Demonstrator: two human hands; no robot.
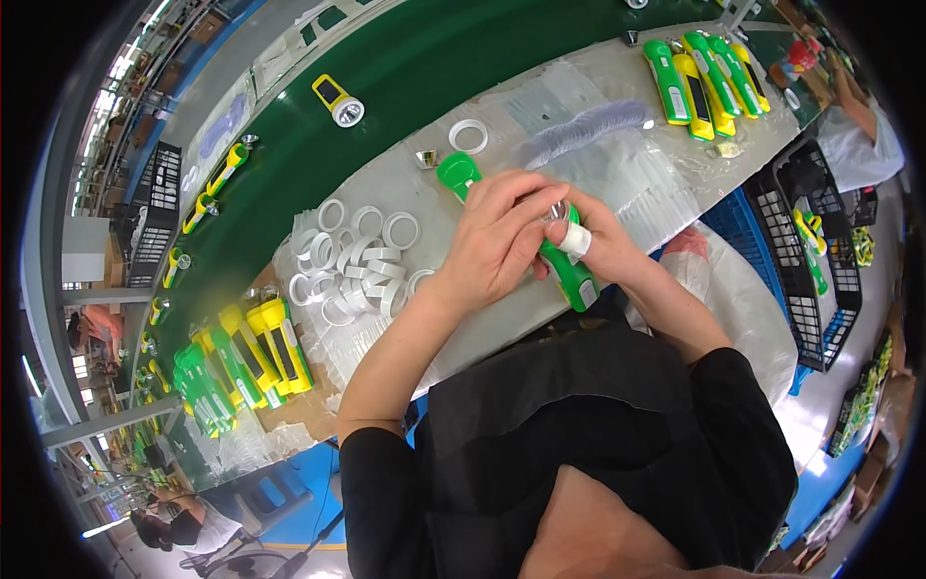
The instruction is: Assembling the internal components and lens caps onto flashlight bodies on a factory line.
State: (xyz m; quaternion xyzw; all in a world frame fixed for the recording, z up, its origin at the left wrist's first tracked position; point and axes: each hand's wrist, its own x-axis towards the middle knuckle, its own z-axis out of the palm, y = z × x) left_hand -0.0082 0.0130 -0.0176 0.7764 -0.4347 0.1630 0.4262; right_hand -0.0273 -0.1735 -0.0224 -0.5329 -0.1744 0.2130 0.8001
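Both hands meet over the work surface in front of me. My right hand [603, 241] is closed around a green flashlight body [576, 280], whose lower end sticks out beneath the fingers; a white wrap [576, 241] covers its thumb. My left hand [497, 236] reaches across, its fingers bent against a shiny silver reflector [557, 209] at the right thumb. The fingers hide most of the reflector and how it sits on the body. Just beyond my left hand lies another green flashlight body [455, 171], partly covered by that hand.
White rings [362, 256] are heaped at the left, with a single ring [469, 136] and small reflector [426, 159] farther off. Clear discs [588, 130] lie in a row. Flashlights [709, 82] stand grouped far right, others [251, 357] at left. A green belt [405, 87] carries a yellow flashlight [339, 100].
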